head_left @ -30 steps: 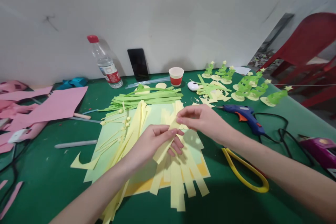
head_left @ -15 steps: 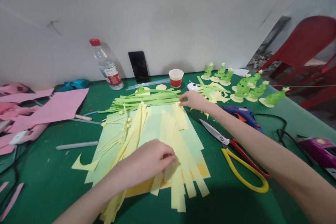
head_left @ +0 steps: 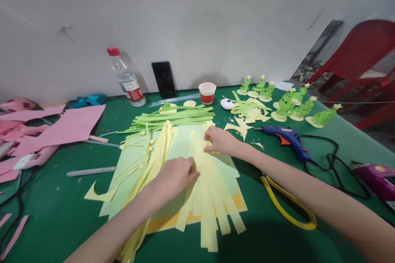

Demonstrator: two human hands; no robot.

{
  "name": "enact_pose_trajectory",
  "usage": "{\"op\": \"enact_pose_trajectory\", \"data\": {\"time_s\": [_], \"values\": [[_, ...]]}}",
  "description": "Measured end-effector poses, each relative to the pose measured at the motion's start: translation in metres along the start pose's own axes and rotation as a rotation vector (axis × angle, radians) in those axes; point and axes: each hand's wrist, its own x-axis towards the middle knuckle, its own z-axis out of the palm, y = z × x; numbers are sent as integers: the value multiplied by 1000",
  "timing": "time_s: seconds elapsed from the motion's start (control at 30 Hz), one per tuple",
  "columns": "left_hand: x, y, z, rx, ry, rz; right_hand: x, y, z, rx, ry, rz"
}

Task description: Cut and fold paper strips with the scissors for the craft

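Pale yellow paper strips point(head_left: 210, 197) fan out over light green and orange sheets. My left hand point(head_left: 177, 174) rests at the left edge of these strips, thumb and fingers bent close together; what they pinch, if anything, is too small to tell. Higher up, my right hand point(head_left: 220, 141) is closed over the upper part of the strips, its fingertips on the paper; its exact hold is hidden. A second bundle of long yellow strips point(head_left: 160, 152) lies left of my left hand. Green strips point(head_left: 175, 117) are heaped behind both hands.
Scissors point(head_left: 290, 209) lie partly under my right forearm. Beyond are a blue glue gun point(head_left: 286, 135), small green spiral trees point(head_left: 285, 104), a paper cup point(head_left: 207, 93), a bottle point(head_left: 129, 84) and a phone point(head_left: 163, 79). Pink sheets point(head_left: 74, 125) lie left.
My right hand has moved down and toward me along the strips, its forearm now covering the scissor blades. My left hand has shifted slightly up and left.
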Motion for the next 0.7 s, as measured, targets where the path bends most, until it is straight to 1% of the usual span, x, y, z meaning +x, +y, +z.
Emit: {"op": "enact_pose_trajectory", "data": {"time_s": [0.07,0.13,0.2,0.27,0.3,0.33,0.43,0.47,0.5,0.6,0.63,0.67,0.7], "values": [[0,1,-2,26,40,16,1,1,0,70,11,-23],[0,1,-8,44,107,28,-1,-1,-6,164,24,-66],[0,1,-15,49,183,52,-7,-3,-16,285,37,-122],[0,-2,-23,38,234,92,-14,-4,-28,423,46,-174],[0,-3,-26,50,268,149,-18,-5,-35,493,48,-196],[-1,-5,-28,92,321,246,-22,-5,-41,561,48,-213],[-3,-8,-31,298,515,623,-33,-4,-54,728,44,-239],[-4,-8,-32,355,565,721,-36,-3,-57,771,46,-242],[-5,-8,-33,391,607,788,-38,-2,-58,810,50,-243],[-7,-3,-34,434,740,946,-45,0,-58,903,66,-241],[-8,-1,-34,414,773,974,-46,0,-57,927,75,-237],[-8,0,-34,367,783,966,-48,0,-55,948,87,-230],[-9,1,-34,303,771,926,-50,0,-54,966,103,-220]]}}
